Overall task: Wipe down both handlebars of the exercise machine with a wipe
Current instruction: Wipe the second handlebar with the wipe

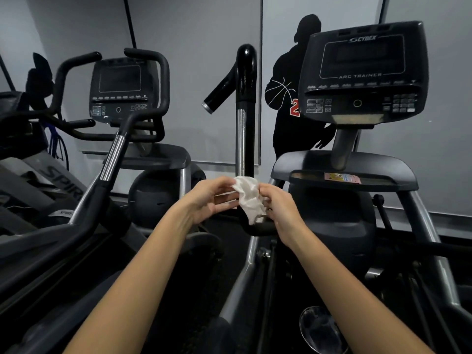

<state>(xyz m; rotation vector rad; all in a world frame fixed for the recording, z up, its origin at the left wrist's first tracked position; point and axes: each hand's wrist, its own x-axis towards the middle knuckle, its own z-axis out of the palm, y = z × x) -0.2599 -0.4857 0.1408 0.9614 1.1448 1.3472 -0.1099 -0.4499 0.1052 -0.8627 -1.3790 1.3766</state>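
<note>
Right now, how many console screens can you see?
2. One console on the machine at left, one console on the machine at right. Others may be out of view.

Two hands are counted: a left hand [212, 198] at 7 o'clock of one wipe [249, 198] and a right hand [279, 208] at 4 o'clock of it. Two consoles are seen, one [120, 90] at 10 o'clock, one [362, 72] at 2 o'clock. One upright handlebar [245, 103] is counted at 12 o'clock.
</note>
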